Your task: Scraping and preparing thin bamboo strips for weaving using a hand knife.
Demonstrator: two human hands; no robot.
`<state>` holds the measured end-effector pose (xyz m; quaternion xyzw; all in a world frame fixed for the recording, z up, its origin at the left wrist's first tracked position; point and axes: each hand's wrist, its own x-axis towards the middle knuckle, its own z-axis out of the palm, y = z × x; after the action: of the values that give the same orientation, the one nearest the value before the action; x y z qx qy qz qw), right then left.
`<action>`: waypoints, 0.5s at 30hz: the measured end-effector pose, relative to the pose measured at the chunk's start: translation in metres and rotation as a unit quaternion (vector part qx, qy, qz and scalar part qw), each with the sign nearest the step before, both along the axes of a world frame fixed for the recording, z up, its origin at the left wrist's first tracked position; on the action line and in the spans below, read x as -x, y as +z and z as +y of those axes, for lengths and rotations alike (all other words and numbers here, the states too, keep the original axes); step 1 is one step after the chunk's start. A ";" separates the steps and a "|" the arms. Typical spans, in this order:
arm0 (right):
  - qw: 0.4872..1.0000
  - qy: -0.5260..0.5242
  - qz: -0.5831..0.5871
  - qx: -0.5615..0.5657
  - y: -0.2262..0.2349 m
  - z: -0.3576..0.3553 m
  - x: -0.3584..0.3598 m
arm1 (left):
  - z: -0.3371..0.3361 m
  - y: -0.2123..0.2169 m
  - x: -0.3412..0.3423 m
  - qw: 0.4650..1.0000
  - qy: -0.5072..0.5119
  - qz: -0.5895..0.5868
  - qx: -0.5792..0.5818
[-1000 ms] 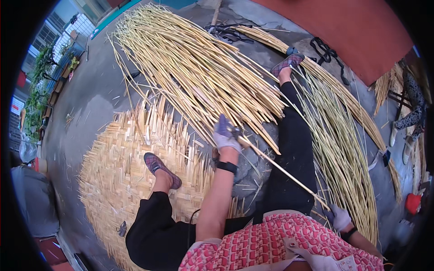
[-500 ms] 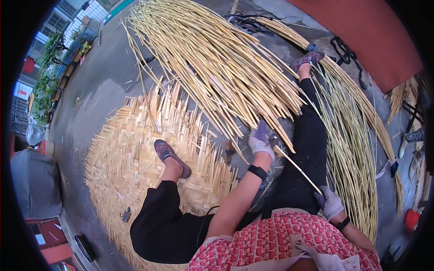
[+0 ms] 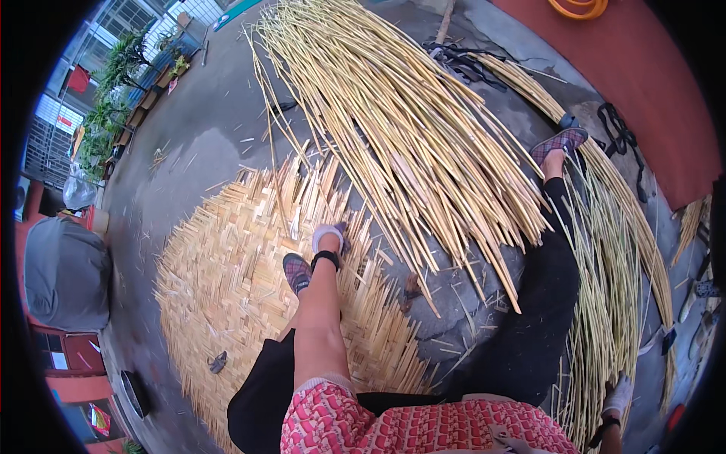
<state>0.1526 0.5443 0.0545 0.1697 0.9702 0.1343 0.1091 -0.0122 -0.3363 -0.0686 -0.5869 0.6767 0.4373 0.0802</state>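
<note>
My left hand (image 3: 328,237), in a pale glove with a purple palm, reaches forward over the woven mat (image 3: 227,265) of split strips, beside my left shoe (image 3: 296,272). Its fingers are turned away, so whether it grips anything stays hidden. Low on the right, my right hand (image 3: 618,398), also gloved, is at the edge of a pile of thin greenish stalks (image 3: 605,303). Its fingers show too little to tell their grip. A large heap of thicker yellow stalks (image 3: 408,144) lies ahead, its near ends beside my outstretched right leg (image 3: 541,303).
A small dark object (image 3: 218,362) rests on the mat. Black straps (image 3: 618,130) lie near a red-brown panel (image 3: 628,68). At the left stand a grey covered object (image 3: 66,274) and potted plants (image 3: 102,136). Short scraps litter the dark floor.
My left hand has swung left, away from the single stalk, to above the mat. My right hand has moved right to the greenish pile. The stalk between my hands is gone from there.
</note>
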 end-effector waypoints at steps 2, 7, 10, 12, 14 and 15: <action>0.996 0.032 0.065 0.061 0.007 -0.045 0.066 | 0.020 0.006 -0.004 0.993 0.008 0.044 -0.110; 0.853 0.236 0.186 0.427 0.015 -0.258 0.206 | 0.112 0.082 -0.008 0.898 -0.050 0.309 -0.309; 0.713 0.314 0.022 0.627 0.014 -0.396 0.246 | 0.204 0.136 -0.033 0.818 -0.158 0.324 -0.449; 0.679 0.496 -0.022 0.541 0.014 -0.482 0.258 | 0.259 0.159 -0.060 0.798 -0.095 0.354 -0.479; 0.588 0.347 -0.263 0.681 0.017 -0.547 0.258 | 0.297 0.172 -0.089 0.776 -0.090 0.375 -0.498; 0.491 0.517 -0.106 0.693 0.020 -0.589 0.255 | 0.309 0.176 -0.104 0.773 -0.085 0.394 -0.490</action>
<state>-0.1029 -0.0443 0.0743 -0.5083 0.6460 -0.5315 0.2048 0.0918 -0.0277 0.1076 -0.1840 0.3900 0.8942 0.1205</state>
